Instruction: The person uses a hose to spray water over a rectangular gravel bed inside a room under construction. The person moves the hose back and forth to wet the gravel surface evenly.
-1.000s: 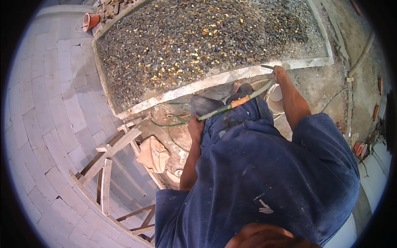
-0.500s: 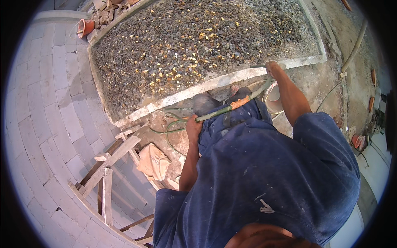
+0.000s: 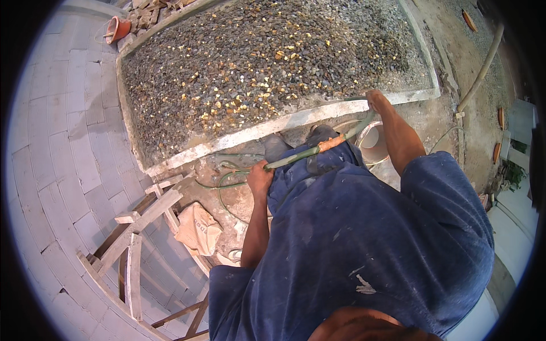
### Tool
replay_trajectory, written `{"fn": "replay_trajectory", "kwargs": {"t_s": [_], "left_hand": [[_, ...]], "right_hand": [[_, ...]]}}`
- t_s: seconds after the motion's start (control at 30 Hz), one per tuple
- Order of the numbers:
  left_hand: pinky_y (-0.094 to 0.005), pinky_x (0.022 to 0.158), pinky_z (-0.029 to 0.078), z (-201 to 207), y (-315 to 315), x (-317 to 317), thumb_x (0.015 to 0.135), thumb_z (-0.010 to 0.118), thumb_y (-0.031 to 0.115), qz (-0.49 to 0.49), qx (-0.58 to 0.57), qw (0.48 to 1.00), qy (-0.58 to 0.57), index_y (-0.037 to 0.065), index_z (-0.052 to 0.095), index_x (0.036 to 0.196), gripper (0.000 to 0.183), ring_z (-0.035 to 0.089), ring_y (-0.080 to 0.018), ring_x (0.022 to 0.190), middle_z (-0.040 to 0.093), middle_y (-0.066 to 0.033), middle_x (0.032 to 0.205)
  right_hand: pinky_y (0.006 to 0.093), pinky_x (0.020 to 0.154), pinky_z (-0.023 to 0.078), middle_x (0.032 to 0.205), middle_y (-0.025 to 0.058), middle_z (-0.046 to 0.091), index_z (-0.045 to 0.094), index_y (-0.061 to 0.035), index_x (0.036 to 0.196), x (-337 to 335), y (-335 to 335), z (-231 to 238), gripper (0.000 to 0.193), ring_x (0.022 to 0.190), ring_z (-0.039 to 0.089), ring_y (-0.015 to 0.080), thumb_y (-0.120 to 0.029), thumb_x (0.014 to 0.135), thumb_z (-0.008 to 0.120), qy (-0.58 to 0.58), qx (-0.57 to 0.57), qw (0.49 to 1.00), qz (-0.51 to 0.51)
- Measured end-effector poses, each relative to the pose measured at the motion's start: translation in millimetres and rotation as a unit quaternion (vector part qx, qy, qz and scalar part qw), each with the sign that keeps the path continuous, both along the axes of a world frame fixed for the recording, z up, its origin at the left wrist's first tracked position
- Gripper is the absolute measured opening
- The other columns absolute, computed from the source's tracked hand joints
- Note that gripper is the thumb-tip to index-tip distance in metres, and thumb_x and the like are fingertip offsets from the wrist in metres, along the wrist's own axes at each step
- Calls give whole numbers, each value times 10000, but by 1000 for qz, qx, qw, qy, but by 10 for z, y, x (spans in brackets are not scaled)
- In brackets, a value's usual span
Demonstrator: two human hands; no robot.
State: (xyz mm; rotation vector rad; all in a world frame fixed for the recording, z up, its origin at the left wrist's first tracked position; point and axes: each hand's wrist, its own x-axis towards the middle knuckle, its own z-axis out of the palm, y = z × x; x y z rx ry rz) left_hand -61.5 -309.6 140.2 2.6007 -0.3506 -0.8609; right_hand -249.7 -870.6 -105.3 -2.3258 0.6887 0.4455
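A green hose (image 3: 297,157) runs across in front of my body, with a ragged orange-brown wrapping (image 3: 331,143) around its middle. My left hand (image 3: 260,177) is closed around it at waist height. Further out, near the bed's near edge, my right hand (image 3: 373,100) grips the hose too. A short green end sticks out leftward from the right fist, over the pebbles (image 3: 256,68). Those pebbles look dark and wet, with scattered yellow and white ones, inside a pale concrete border (image 3: 227,140). Whether water is flowing cannot be made out.
Loops of hose (image 3: 220,186) lie on the ground left of my legs. A pale bucket (image 3: 375,145) stands beside my right forearm. At lower left are a wooden frame (image 3: 132,273) and a crumpled sack (image 3: 198,229). An orange bucket (image 3: 118,28) sits far left; a pole (image 3: 483,71) lies right.
The view has shifted slightly, so the bed, sack and wooden frame appear further left. Both hands keep their hold on the hose, the right hand a little lower in the picture.
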Motion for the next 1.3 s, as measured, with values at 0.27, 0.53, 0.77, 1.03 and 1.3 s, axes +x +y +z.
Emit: {"fn": "replay_trajectory", "kwargs": {"t_s": [0.27, 0.53, 0.77, 1.03, 1.3], "left_hand": [[-460, 739, 478, 387, -430, 108, 770, 704, 312, -132, -36, 989, 60, 103, 673, 935, 268, 635, -361, 858, 677, -163, 867], [-461, 736, 479, 324, -547, 114, 797, 687, 315, -218, -93, 970, 47, 105, 655, 1023, 311, 639, -360, 860, 682, -159, 884], [-463, 696, 481, 445, -759, 115, 806, 678, 318, -260, -135, 955, 47, 95, 658, 990, 290, 635, -365, 840, 674, -170, 852], [-475, 753, 464, 476, -870, 96, 837, 629, 236, -276, -164, 946, 42, 86, 649, 1015, 233, 615, -387, 840, 663, -179, 827], [-478, 770, 470, 537, -809, 106, 834, 619, 231, -269, -154, 950, 34, 92, 645, 1060, 267, 615, -389, 889, 668, -190, 903]], "right_hand": [[370, 536, 513, 653, 138, 665, 687, -79, 610, -174, -392, 824, 50, 600, 651, 265, -74, 655, 666, 184, -251, 936, 167], [376, 633, 543, 758, 144, 685, 691, -60, 668, -198, -168, 1965, 44, 736, 680, 307, -36, 645, 662, 225, -372, 889, 145], [394, 674, 545, 799, 151, 692, 705, -44, 741, -363, -349, 2348, 80, 760, 682, 313, -47, 692, 642, 286, -350, 890, 59], [409, 613, 512, 718, 150, 652, 664, -15, 703, -473, -567, 2448, 177, 697, 654, 297, -113, 778, 538, 298, -247, 910, -152], [408, 644, 529, 802, 155, 675, 692, -26, 760, -657, -612, 2114, 163, 734, 667, 295, -104, 775, 549, 235, -248, 925, -167]]}}
